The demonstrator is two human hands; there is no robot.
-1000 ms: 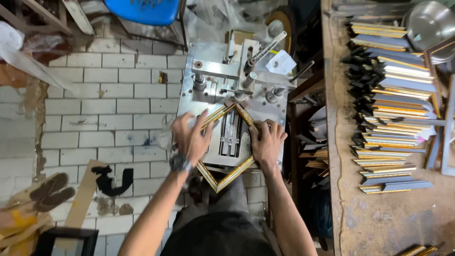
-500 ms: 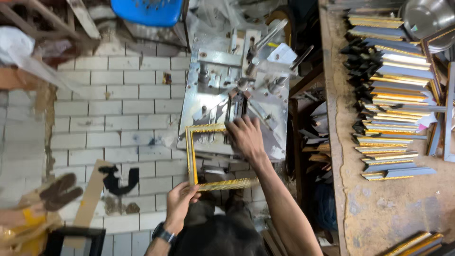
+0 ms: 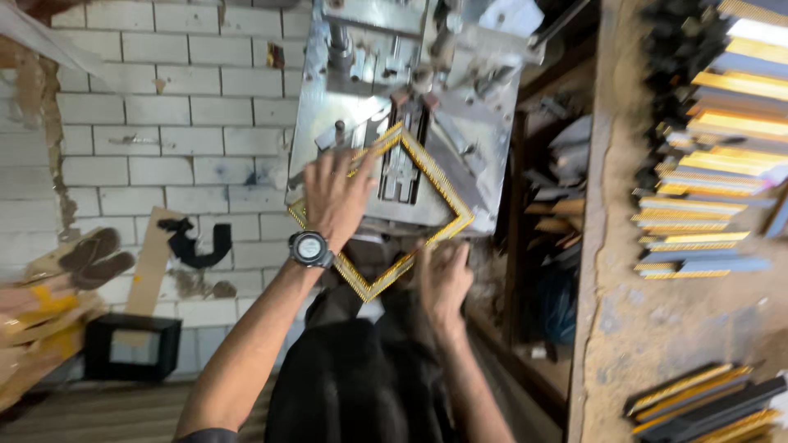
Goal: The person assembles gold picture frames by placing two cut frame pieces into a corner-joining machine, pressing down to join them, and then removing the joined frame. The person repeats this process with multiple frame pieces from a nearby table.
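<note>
The metal machine table [image 3: 361, 123] carries the gold picture frame [image 3: 447, 193], set corner-up like a diamond. The frame looks light, stiff and weak at its joints; hold it along the sides. The left hand [image 3: 336, 197] presses one side flat; the right hand [image 3: 443, 279] grips the lower edge. Pale floor tiles [image 3: 148, 123] lie below
</note>
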